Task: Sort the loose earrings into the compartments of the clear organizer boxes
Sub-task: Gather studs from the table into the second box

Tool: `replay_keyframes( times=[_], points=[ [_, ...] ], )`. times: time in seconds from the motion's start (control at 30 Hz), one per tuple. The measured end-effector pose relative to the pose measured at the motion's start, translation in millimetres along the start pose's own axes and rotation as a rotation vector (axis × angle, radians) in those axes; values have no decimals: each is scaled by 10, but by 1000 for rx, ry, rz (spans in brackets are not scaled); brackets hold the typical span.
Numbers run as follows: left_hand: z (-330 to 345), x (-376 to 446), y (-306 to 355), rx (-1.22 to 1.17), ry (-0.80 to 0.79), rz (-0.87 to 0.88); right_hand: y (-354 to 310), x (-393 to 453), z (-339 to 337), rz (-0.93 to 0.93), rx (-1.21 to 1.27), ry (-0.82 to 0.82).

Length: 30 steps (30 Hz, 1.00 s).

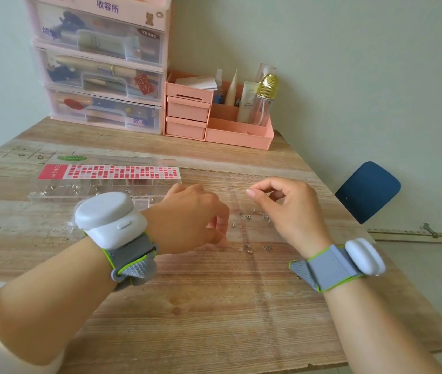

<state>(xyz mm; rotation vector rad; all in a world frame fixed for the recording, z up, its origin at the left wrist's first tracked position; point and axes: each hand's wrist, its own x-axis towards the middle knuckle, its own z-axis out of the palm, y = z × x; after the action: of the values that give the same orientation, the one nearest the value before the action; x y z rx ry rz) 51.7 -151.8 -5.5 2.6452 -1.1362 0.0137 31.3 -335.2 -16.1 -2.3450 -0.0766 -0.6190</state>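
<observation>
Between the curled hands, left [192, 214] empty-looking, right [281, 203] pinching, grip unclear: tiny silvery loose earrings [252, 230].

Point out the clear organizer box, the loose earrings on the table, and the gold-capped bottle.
clear organizer box [60, 188]: head view, on a front compartment with earrings inside.
loose earrings [248, 217]: head view, on one small piece between the hands.
gold-capped bottle [267, 86]: head view, on its ribbed gold cap.

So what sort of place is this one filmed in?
Probably a home desk or dressing corner: a wooden table against the wall, stacked clear storage drawers with stickers, and a pink desktop organizer holding cosmetic bottles.
</observation>
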Motion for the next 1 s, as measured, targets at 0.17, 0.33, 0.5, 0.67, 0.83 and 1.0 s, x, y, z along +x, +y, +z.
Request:
replay_keyframes(
  times=[0.17, 0.33, 0.5, 0.67, 0.83, 1.0],
  points=[
    [-3, -2, -33, -33, 3, -8, -4, -7, 11, -18, -5, 2],
    [-91, -4, -82, -39, -74, 1, 0, -5, 33, -27, -7, 6],
    [-77, -4, -125, -50, -54, 15, -5, -12, 46, -28, -29, -13],
    [-35, -14, -131, -71, -1, 47, -14, -18, 49, -33, -68, -29],
    [-93, -63, -124, -308, 102, 52, -22, -28, 46, -57, -77, -24],
    [-151, -106, -112, -493, 174, 35, -28, -40, 34, -71, -58, -4]
  ],
)
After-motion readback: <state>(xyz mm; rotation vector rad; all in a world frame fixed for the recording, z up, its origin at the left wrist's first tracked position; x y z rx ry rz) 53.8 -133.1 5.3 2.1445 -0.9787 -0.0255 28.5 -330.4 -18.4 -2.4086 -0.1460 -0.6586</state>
